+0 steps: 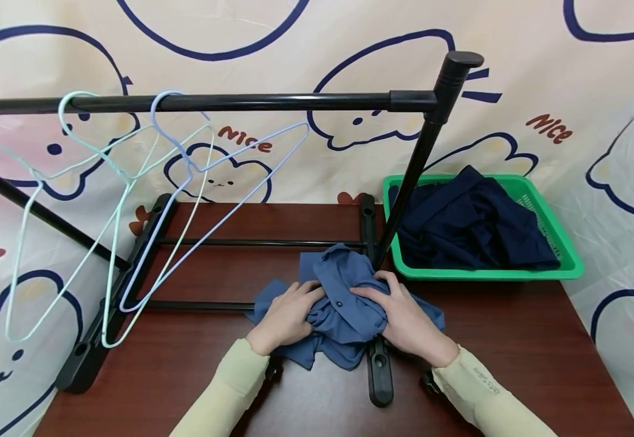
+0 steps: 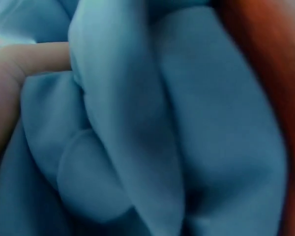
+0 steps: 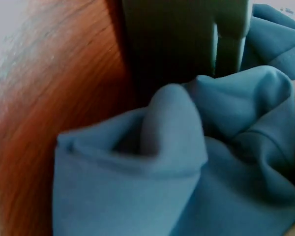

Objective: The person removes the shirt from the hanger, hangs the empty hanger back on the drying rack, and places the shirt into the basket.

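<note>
A blue button-up shirt (image 1: 350, 303) lies bunched over the front of the rack's base, a button showing near its middle. My left hand (image 1: 289, 312) grips its left side; in the left wrist view a finger (image 2: 42, 58) slips behind a fold of the shirt (image 2: 128, 113). On the other side my right hand (image 1: 409, 318) holds the cloth, thumb and fingers on the folds. Loose shirt fabric (image 3: 128, 191) fills the lower part of the right wrist view, beside the rack's dark foot (image 3: 172, 44).
A black clothes rack (image 1: 273, 102) spans the table (image 1: 492, 364), with pale green hangers (image 1: 126, 182) and a light blue hanger (image 1: 240, 203) on its bar. Back right, a green basket (image 1: 486, 274) contains dark navy clothing (image 1: 475, 224). A patterned curtain (image 1: 612, 255) backs the table.
</note>
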### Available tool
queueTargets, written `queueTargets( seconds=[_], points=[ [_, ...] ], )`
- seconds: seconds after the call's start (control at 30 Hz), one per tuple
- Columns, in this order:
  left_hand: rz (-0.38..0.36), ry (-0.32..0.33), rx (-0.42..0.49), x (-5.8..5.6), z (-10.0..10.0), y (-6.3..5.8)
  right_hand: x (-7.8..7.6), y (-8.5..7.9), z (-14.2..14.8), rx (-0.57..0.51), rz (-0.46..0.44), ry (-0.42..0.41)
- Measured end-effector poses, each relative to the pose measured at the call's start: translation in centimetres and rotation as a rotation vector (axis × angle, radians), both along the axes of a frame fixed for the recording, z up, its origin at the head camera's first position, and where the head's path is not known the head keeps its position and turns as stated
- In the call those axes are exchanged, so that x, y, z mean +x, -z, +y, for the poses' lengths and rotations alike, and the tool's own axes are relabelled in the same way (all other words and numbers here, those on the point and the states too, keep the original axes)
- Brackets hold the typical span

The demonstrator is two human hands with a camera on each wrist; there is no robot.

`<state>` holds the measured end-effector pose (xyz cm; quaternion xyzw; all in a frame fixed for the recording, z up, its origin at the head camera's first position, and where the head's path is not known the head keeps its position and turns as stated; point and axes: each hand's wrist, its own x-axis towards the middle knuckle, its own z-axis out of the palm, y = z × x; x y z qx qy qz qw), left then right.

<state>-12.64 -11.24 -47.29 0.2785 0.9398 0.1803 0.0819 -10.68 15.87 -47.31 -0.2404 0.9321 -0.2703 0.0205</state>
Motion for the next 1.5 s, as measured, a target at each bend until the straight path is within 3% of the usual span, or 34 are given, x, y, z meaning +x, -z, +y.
queueTargets(
  seconds=[0.17, 0.3, 0.43, 0.57, 0.63, 0.73, 0.87, 0.97, 1.03, 1.17, 1.23, 1.3, 1.37, 1.43, 1.5],
  points=[
    [-0.017, 0.018, 0.141, -0.1, -0.3, -0.1, -0.2, -0.3, 0.4, -0.088, 0.069, 0.008],
    [-0.005, 0.034, 0.299, 0.1, -0.4, 0.1, 0.5, -1.1, 0.5, -0.185, 0.158, 0.004],
    [0.063, 0.029, 0.484, 0.4, 0.1, -0.3, 1.6, -2.8, 0.5, -0.306, 0.256, 0.007],
    [0.164, 0.068, 0.681, 0.5, 1.6, -1.9, 2.4, -5.8, 0.9, -0.45, 0.359, 0.001],
    [0.213, 0.108, 0.786, 0.4, 2.7, -2.9, 2.8, -7.5, 1.1, -0.523, 0.444, -0.004],
    [0.307, 0.157, 0.944, 0.0, 4.8, -4.8, 3.3, -10.3, 1.0, -0.637, 0.642, 0.034],
    [0.464, 0.208, 1.068, -0.6, 9.0, -7.4, 3.8, -14.2, 0.2, -0.874, 0.947, 0.23],
    [0.566, 0.286, 1.039, -1.4, 12.5, -9.2, 3.3, -16.7, 0.2, -1.017, 1.112, 0.446],
    [0.624, 0.328, 0.994, -2.2, 14.7, -10.5, 2.8, -17.9, 1.2, -1.033, 1.15, 0.564],
    [0.641, 0.369, 0.95, -4.6, 18.8, -12.1, 1.3, -18.7, 4.7, -0.9, 1.095, 0.693],
    [0.577, 0.354, 0.895, -5.8, 20.4, -12.2, 0.2, -18.1, 6.7, -0.825, 1.04, 0.723],
    [0.515, 0.281, 0.734, -6.9, 21.6, -11.8, -1.2, -17.1, 8.7, -0.83, 0.959, 0.735],
    [0.418, 0.174, 0.494, -7.6, 22.3, -11.1, -2.7, -15.3, 10.9, -0.782, 0.859, 0.758],
    [0.313, 0.091, 0.261, -7.9, 22.7, -10.3, -3.9, -13.2, 13.1, -0.681, 0.732, 0.772],
    [0.247, 0.031, 0.127, -7.8, 22.8, -9.5, -4.8, -11.0, 15.1, -0.518, 0.613, 0.781]
  ],
)
